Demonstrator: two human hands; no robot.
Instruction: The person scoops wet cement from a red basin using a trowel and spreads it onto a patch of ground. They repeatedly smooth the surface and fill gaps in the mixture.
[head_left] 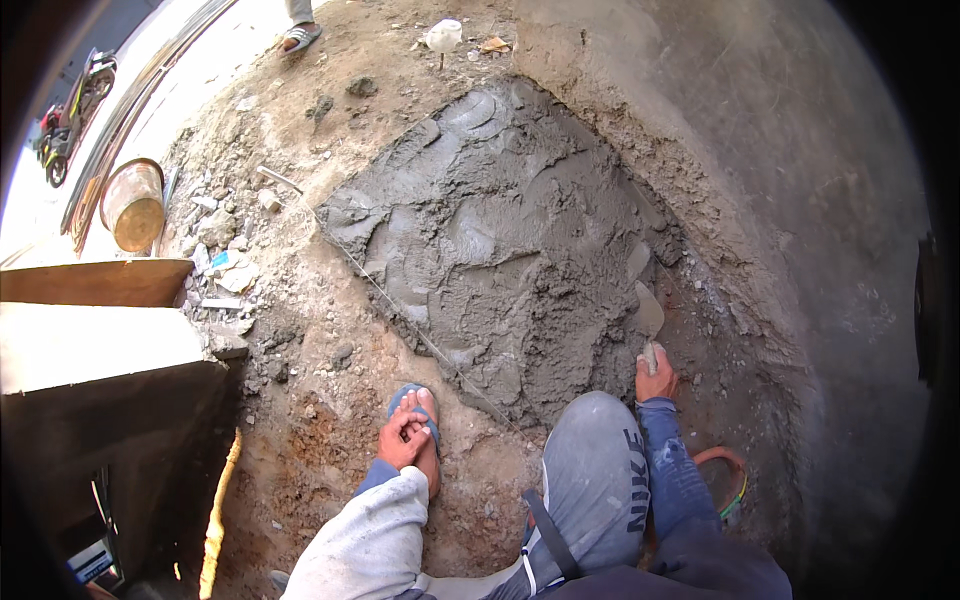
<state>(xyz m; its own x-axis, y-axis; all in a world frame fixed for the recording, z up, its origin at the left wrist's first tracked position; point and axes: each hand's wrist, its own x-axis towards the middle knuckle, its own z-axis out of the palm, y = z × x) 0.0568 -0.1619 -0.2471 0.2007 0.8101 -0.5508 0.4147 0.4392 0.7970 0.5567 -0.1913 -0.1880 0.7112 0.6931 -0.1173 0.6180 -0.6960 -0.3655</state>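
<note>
My right hand (657,375) grips the handle of a trowel (648,310), whose blade rests at the right edge of a patch of wet grey concrete (510,250) with uneven, smeared marks. My left hand (403,442) hangs over my sandalled left foot (425,405), fingers loosely bent and slightly apart, with no tool visible in them. A thin string (405,320) runs along the patch's lower-left side. My grey-trousered right knee (590,460) is just left of my right arm.
A rough grey wall (820,200) borders the right. At left are a dark trough (90,280), a bucket (132,210), rubble (220,260) and long rods (125,110); a motorbike (70,115) stands beyond. Another person's sandalled foot (300,35) shows at the top. A hose (725,470) lies lower right.
</note>
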